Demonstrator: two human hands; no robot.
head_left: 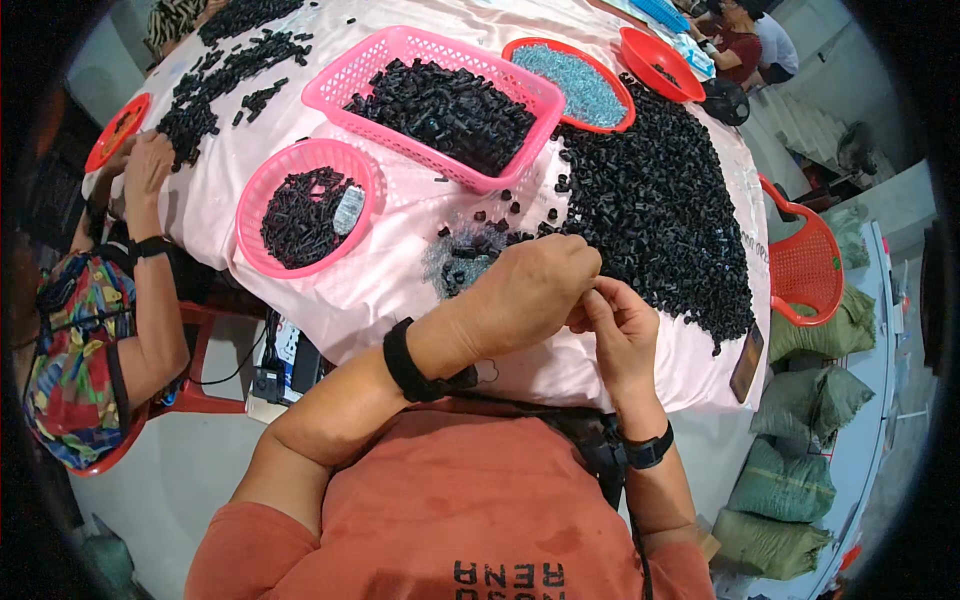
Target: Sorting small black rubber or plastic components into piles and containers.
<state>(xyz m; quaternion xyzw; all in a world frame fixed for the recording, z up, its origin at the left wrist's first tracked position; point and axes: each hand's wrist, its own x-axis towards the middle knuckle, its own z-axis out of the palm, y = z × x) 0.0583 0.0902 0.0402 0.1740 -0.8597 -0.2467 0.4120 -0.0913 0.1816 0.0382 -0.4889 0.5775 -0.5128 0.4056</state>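
Observation:
My left hand (535, 283) and my right hand (627, 325) meet over the near edge of the cloth-covered table. The left is closed, its back toward me, with the fingertips pressed together by the right thumb. A pinch closes my right hand too; whatever lies between the fingertips is too small or hidden. Just left of the hands is a small heap of fine silvery pieces (447, 262) mixed with black ones. Beyond and to the right spreads a large pile of small black plastic parts (655, 200).
A pink basket (335, 105) holds black parts; a round pink basket (255, 255) holds thin black pieces. A red tray (625, 118) carries clear bluish pieces. One phone (747, 365) lies at the right edge. Another person's hands (148, 165) work at left. A red chair (808, 262) stands right.

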